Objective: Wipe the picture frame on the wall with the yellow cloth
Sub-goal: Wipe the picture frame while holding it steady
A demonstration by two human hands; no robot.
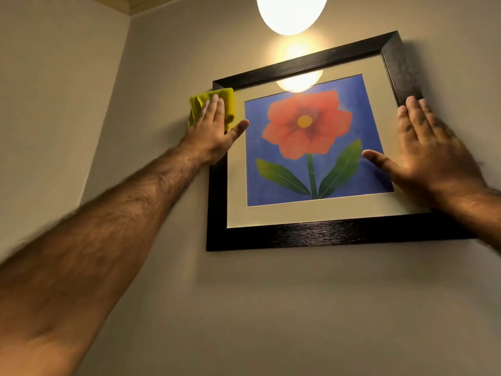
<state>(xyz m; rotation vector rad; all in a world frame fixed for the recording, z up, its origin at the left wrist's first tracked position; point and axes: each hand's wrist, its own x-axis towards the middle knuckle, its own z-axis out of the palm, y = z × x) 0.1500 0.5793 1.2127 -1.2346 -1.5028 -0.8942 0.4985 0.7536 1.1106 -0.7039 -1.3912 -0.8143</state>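
A dark wooden picture frame [325, 236] hangs on the wall, holding a print of a red flower on blue behind glass. My left hand [214, 128] presses the yellow cloth [229, 101] flat against the frame's upper left side, fingers together over the cloth and thumb out on the mat. My right hand [425, 147] lies flat and spread on the frame's right side, fingertips on the dark moulding and thumb on the glass. It holds nothing. The cloth bunches out past the frame's left edge onto the wall.
A glowing round lamp [291, 12] hangs just above the frame and reflects in the glass. The beige wall [271, 308] meets another wall at a corner to the left.
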